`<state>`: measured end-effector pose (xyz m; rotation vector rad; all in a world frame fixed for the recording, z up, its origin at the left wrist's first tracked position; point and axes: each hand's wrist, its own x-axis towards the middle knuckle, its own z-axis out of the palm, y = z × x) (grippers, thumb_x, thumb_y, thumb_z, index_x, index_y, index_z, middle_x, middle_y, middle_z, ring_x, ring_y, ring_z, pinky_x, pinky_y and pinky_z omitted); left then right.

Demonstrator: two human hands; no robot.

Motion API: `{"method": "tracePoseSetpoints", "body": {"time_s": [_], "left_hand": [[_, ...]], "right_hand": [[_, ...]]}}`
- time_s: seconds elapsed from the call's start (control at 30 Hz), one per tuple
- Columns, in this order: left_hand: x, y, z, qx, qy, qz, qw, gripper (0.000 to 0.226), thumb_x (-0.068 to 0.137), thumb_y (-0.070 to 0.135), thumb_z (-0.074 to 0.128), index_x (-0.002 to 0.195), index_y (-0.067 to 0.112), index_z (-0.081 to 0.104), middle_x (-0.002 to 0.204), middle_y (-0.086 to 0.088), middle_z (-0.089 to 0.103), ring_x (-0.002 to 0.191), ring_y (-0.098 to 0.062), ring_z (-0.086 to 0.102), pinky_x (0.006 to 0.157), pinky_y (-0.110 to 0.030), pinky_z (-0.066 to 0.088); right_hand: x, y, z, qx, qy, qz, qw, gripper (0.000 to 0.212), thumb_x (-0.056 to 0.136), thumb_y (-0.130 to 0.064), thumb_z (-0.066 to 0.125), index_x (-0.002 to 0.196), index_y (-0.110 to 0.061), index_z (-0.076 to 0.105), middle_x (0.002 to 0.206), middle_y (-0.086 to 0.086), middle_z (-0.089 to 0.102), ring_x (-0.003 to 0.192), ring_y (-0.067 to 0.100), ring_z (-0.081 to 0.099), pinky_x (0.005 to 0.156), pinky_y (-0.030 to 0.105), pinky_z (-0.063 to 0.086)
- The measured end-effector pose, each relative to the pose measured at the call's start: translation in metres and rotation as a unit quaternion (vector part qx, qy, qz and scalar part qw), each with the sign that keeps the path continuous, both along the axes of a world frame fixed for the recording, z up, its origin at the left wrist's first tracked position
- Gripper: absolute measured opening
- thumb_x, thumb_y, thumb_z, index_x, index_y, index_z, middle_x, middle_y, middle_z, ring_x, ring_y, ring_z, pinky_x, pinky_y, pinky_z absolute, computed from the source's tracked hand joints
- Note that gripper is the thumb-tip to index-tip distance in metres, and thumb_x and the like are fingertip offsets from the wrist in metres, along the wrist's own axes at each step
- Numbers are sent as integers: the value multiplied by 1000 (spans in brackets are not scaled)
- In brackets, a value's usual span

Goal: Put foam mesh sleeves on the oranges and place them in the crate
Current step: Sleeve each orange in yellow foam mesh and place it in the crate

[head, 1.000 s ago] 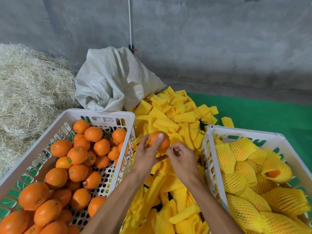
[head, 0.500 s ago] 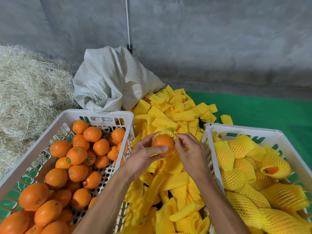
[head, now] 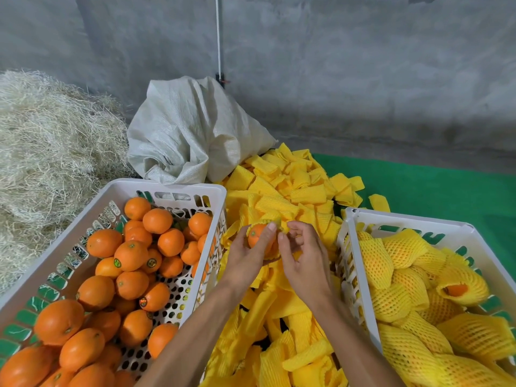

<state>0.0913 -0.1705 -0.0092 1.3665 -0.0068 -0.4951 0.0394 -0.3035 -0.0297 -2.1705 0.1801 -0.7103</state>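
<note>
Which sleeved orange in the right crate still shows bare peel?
The sleeved orange by the right crate far-right wall: its mesh end gapes open, showing orange peel. The others look fully covered in yellow mesh.

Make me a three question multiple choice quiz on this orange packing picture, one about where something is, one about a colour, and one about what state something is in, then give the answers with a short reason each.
1. Where do the sleeved oranges lie?
A. In the crate on the right
B. On the straw
C. Inside the white sack

2. What colour are the loose foam sleeves heaped between the two crates?
A. White
B. Yellow
C. Pink

3. What state is the held orange in?
A. Fully sleeved
B. Lying in a crate
C. Partly in a sleeve, orange skin showing

Answers
1. A: the netted fruit fills the right crate, while the left crate holds bare oranges.
2. B: the whole heap is yellow.
3. C: the left hand holds it and the right hand pinches the held sleeve at its top, with bare skin facing the camera.
</note>
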Motion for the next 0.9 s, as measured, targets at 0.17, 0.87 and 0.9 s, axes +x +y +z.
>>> {"method": "tracePoseSetpoints", "body": {"time_s": [0.17,0.87,0.9], "left_hand": [[6,0,3,-131,85,-29,987,77,81,17,79,147,2,44,142,-14,58,122,-25,66,86,-38,60],[8,2,-8,47,-159,6,986,50,84,16,86,127,32,66,125,6,67,102,-4,70,81,-25,60],[8,2,-7,44,-155,-17,987,53,83,13,86,128,34,67,131,2,65,111,-11,69,87,-30,60]], "right_hand": [[1,-6,-3,-13,48,-22,999,36,105,-32,48,133,-14,61,125,-4,61,104,10,63,84,23,54],[0,-14,3,46,47,-28,997,32,98,-50,59,124,-32,64,105,-19,64,91,-2,63,68,19,54],[0,-15,3,60,54,-7,997,38,99,-55,56,132,-35,60,111,-20,62,98,-4,62,71,17,54]]}}
